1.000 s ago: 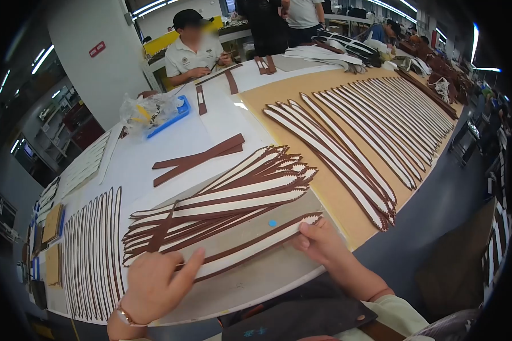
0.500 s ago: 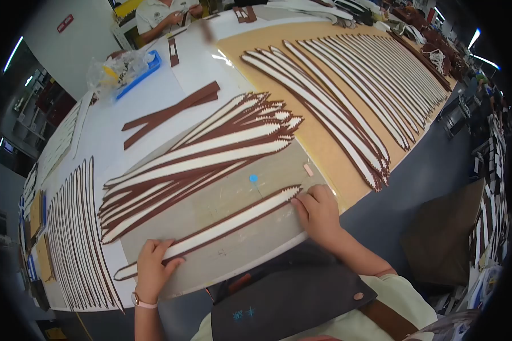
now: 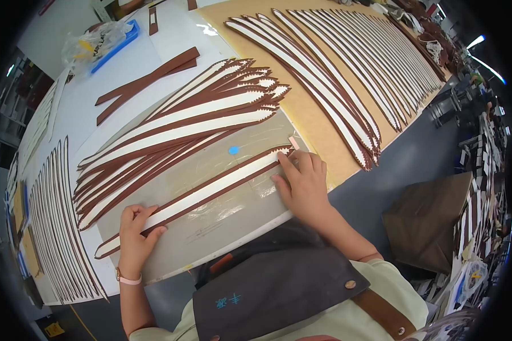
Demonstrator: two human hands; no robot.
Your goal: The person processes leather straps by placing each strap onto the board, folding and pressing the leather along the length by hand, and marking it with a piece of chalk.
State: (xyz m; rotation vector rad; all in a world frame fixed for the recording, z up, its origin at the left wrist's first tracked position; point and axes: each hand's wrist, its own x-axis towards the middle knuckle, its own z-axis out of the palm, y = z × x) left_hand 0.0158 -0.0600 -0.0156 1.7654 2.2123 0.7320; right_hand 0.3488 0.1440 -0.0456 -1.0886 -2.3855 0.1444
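A long strap piece (image 3: 213, 190), white down the middle with brown folded edges, lies slantwise on the grey mat (image 3: 222, 224). My left hand (image 3: 135, 236) is around its lower left part, fingers on the far edge and thumb on the near edge. At the notched far end, my right hand (image 3: 306, 184) has its index fingertip on the strap; the thumb is spread apart from it, near the strap's lower edge. Just beyond lies a pile of similar straps (image 3: 193, 128). A blue round spot (image 3: 233, 150) shows on the mat.
More straps lie in a row on the tan board (image 3: 347, 165) at right and in another row (image 3: 62, 227) at left. Two crossed brown strips (image 3: 148, 79) and a blue tray (image 3: 116, 48) with a plastic bag are farther back. A brown bin (image 3: 426, 221) stands right.
The view has tilted downward and shifted, so the table sits higher. My right thumb has spread away from the strap's end, with the index finger now on top. My left hand keeps its place.
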